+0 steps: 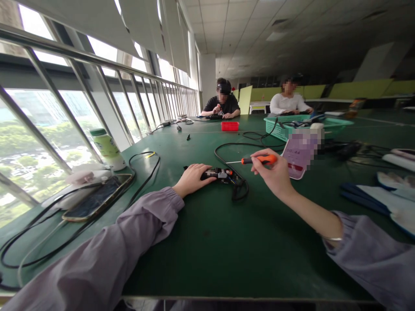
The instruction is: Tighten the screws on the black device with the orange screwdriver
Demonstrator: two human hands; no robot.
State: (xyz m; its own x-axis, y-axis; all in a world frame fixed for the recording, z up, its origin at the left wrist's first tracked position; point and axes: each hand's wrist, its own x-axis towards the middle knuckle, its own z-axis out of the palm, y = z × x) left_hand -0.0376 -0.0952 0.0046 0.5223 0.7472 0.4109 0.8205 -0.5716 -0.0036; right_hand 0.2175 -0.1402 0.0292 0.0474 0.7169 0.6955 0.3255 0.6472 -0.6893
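On the green table, my left hand (194,179) is wrapped over a black device (223,174) with exposed inner parts and coloured wires at its right end. A black cable (245,188) curls beside that end. My right hand (274,172) grips an orange and black screwdriver (259,160), held nearly level above the table. Its thin metal shaft points left, toward the device, and its tip appears apart from it. Part of the device is hidden under my left fingers.
A phone (295,155) stands propped behind my right hand, near a green basket (275,129) and a red tray (230,126). Left are a bottle (108,149), another phone (97,198) and cables. Gloves (379,198) lie right. Two people sit across the table.
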